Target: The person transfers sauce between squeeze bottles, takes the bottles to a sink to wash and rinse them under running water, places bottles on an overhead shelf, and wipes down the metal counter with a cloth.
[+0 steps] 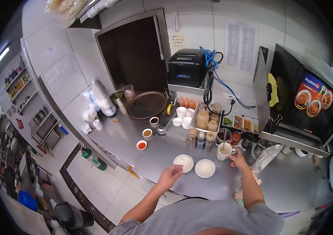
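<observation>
Two small white bowls of white rice, a left bowl (183, 170) and a right bowl (205, 176), rest side by side on the steel counter. My left hand (169, 177) is at the near left edge of the left bowl, its fingers loosely bent and slightly apart; whether they touch the rim is unclear. A white mug (222, 157) with brownish contents and a utensil standing in it is right of the bowls. The fingers of my right hand (238, 159) are closed at the mug's handle, partly hiding it.
Three small sauce cups, one with red sauce (141, 145), sit left of a basket (176, 132) with stacked white cups. Squeeze bottles (201, 141) and topping containers (238, 121) line the back. A foil-like bag (267, 156) lies rightward, below the microwave (307, 98).
</observation>
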A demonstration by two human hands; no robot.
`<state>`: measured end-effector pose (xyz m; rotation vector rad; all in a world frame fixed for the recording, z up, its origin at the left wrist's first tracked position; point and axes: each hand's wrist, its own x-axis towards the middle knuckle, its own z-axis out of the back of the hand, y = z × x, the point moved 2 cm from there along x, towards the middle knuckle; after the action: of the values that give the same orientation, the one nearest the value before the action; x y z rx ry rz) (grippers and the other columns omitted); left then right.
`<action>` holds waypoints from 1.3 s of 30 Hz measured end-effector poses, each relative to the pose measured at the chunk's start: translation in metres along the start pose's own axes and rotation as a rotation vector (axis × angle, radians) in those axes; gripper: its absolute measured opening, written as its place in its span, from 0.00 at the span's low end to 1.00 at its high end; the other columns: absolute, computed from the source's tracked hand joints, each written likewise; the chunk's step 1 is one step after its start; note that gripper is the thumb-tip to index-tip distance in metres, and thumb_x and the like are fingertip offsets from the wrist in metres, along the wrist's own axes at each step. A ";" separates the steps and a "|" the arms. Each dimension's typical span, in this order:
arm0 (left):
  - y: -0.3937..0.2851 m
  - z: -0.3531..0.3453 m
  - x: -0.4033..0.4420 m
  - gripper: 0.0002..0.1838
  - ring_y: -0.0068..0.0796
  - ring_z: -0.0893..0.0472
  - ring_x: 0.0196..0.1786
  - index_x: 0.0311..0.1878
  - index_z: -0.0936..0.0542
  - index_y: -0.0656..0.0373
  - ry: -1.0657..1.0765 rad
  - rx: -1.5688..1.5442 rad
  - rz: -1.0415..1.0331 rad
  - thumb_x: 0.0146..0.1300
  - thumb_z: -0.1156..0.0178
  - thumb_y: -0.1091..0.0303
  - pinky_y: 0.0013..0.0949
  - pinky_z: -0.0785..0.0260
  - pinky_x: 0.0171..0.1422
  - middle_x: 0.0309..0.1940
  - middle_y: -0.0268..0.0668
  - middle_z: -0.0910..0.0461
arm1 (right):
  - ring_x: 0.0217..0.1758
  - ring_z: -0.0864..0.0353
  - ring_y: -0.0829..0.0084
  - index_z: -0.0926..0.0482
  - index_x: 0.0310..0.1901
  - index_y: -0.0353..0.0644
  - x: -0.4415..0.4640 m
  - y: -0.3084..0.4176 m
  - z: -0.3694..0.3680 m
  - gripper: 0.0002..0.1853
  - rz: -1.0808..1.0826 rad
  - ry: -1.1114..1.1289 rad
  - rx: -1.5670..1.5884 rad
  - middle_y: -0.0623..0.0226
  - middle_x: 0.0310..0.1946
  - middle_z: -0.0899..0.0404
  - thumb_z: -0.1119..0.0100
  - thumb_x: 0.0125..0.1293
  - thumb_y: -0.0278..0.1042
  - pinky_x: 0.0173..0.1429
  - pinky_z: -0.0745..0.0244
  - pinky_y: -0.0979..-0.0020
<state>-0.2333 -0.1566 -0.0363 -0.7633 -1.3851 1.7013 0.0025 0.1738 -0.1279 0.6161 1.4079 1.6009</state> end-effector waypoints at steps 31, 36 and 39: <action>-0.090 -0.036 0.084 0.67 0.44 0.44 0.74 0.74 0.55 0.65 0.517 0.086 -0.573 0.36 0.20 0.55 0.42 0.52 0.76 0.72 0.52 0.47 | 0.26 0.33 0.81 0.28 0.30 0.44 -0.207 0.175 -0.063 0.17 0.083 0.138 0.369 0.74 0.24 0.28 0.51 0.72 0.47 0.31 0.38 0.79; -0.100 -0.030 0.068 0.55 0.38 0.28 0.63 0.67 0.43 0.64 0.432 -0.084 -0.404 0.38 0.20 0.61 0.39 0.37 0.67 0.60 0.45 0.29 | 0.27 0.30 0.81 0.25 0.33 0.41 -0.221 0.194 -0.080 0.20 0.050 0.278 0.267 0.73 0.24 0.27 0.50 0.71 0.51 0.32 0.33 0.77; -0.099 -0.028 0.054 0.49 0.37 0.25 0.59 0.64 0.40 0.63 0.384 -0.038 -0.432 0.39 0.21 0.64 0.37 0.34 0.63 0.56 0.43 0.26 | 0.29 0.29 0.80 0.22 0.41 0.42 -0.223 0.200 -0.069 0.22 0.135 0.315 -0.012 0.71 0.26 0.26 0.45 0.67 0.56 0.33 0.32 0.76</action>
<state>-0.2166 -0.0877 0.0560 -0.7056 -1.2074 1.1293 -0.0055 -0.0447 0.0880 0.4735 1.6108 1.8741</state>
